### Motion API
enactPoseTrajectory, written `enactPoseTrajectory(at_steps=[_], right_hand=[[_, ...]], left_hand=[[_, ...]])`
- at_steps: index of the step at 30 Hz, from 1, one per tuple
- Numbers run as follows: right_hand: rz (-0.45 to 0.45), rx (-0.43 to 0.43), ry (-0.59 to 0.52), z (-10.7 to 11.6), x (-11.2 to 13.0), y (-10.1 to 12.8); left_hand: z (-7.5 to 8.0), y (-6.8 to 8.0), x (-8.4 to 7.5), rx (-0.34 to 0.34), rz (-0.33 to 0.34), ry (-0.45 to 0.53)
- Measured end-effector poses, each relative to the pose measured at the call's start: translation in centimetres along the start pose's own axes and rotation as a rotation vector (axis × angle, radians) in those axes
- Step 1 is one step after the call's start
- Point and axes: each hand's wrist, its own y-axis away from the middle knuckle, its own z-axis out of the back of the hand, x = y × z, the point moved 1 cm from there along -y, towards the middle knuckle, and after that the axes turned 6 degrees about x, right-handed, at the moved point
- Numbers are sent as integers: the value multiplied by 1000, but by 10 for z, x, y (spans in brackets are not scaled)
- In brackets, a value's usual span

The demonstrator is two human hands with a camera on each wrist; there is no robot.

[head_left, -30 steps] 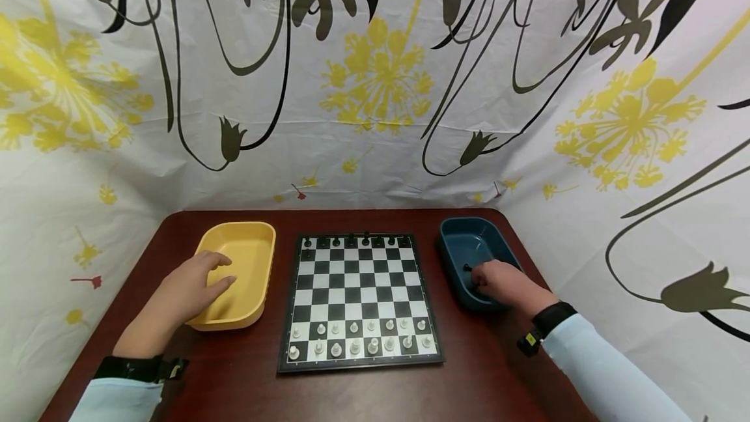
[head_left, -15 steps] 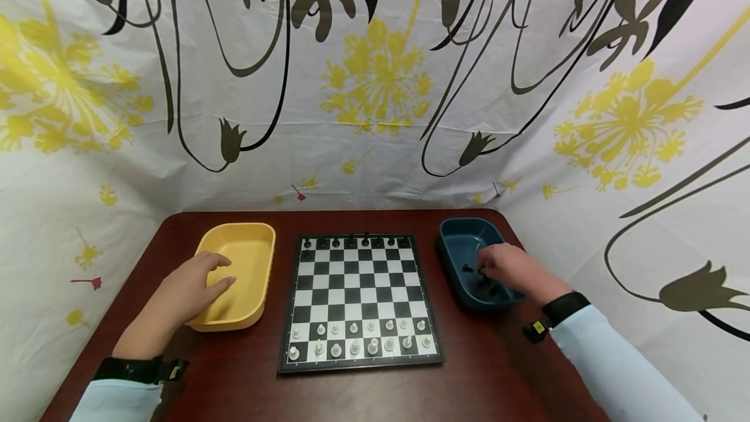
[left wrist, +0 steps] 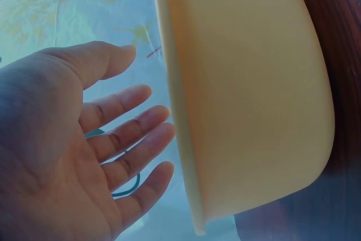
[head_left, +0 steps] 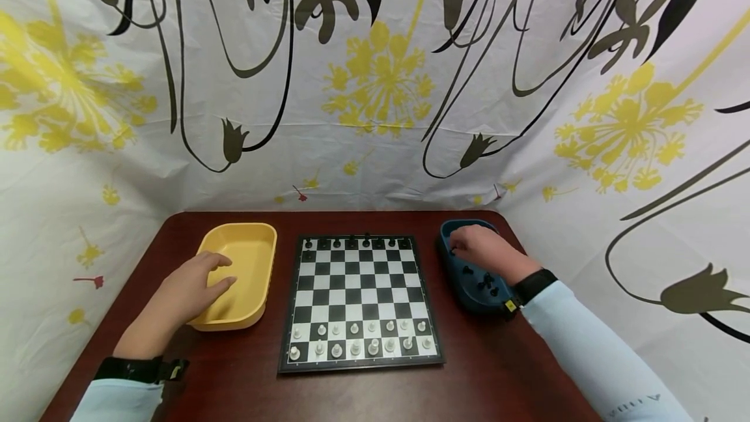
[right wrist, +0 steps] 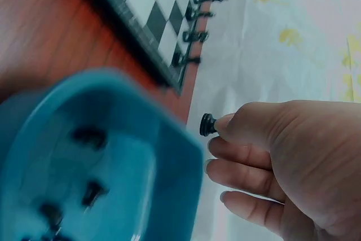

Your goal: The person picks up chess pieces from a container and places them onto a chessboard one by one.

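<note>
My right hand (head_left: pixel 483 251) is over the far part of the blue tray (head_left: pixel 448 275). Between thumb and fingers it pinches a black chess piece (right wrist: pixel 207 125), its round base showing in the right wrist view. Several black pieces (head_left: pixel 487 281) lie loose in that tray. At the left, my left hand (head_left: pixel 186 285) hovers at the side of the yellow tray (head_left: pixel 252 279), fingers spread and holding nothing. The chessboard (head_left: pixel 363 292) lies between the trays. White pieces (head_left: pixel 355 347) fill its two near rows; black pieces (head_left: pixel 351 241) stand along the far row, one more in front at the left.
Everything stands on a dark red-brown table (head_left: pixel 375 399). A patterned white cloth (head_left: pixel 375 174) hangs around the back and sides, close behind the table's far edge. Both trays have raised walls.
My right hand has come up from the blue tray's near part toward its far left rim with a black chess piece, uncovering the loose pieces. My left hand has stayed put.
</note>
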Motion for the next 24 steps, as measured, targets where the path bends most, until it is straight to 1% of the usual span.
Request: enactPoseTrajectory(at_steps=[3, 6, 12, 16, 24], right_hand=[[5, 2, 20, 2, 16, -22], [30, 10, 40, 4, 34, -43], [77, 48, 58, 0, 71, -87], [121, 73, 42, -5, 91, -108], [227, 72, 43, -15, 127, -143]], left_hand=[[0, 0, 0, -2, -7, 4], [0, 0, 1, -1, -8, 5], [-1, 0, 0, -3, -5, 7], [-3, -1, 0, -7, -3, 9], [-3, -3, 1, -17, -14, 7]])
